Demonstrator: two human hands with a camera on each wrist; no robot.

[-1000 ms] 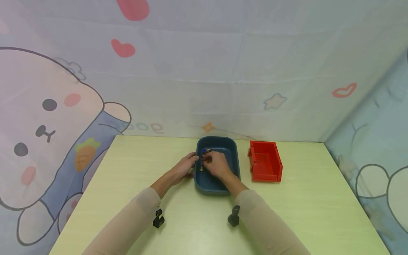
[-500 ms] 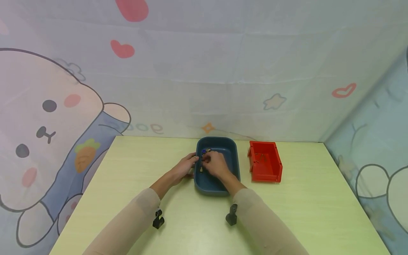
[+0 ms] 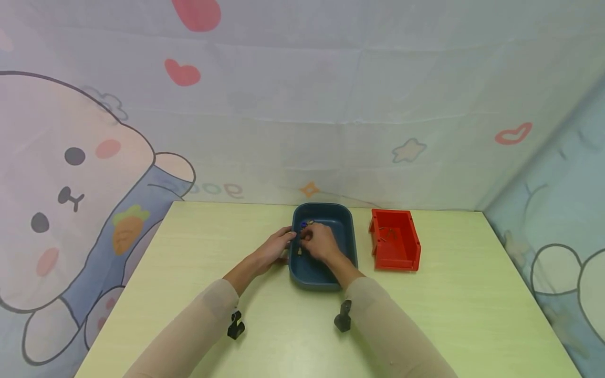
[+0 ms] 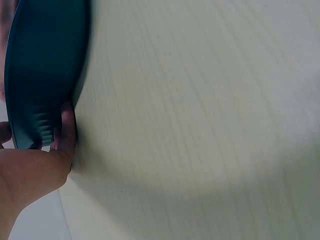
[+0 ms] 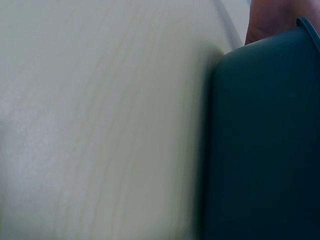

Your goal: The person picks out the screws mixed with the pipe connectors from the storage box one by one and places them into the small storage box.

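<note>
A dark blue rectangular bin stands near the back edge of the table. My left hand holds its left side; in the left wrist view the fingers lie along the outer wall, with the thumb by the rim. Inside the bin, my right hand has its fingers bent over small parts along the left wall. Whether they pinch one is hidden. A small blue piece and a brass-coloured piece show beside the fingertips. The right wrist view shows mostly the bin's outer wall.
To the right of the blue bin stands a red open-front bin with a few thin metal pieces in it. A pale wood-look table lies under everything, and a printed cloth hangs behind it.
My right wrist and forearm have shifted slightly to the left while the fingers stay over the small parts. The left hand and both bins have stayed put.
</note>
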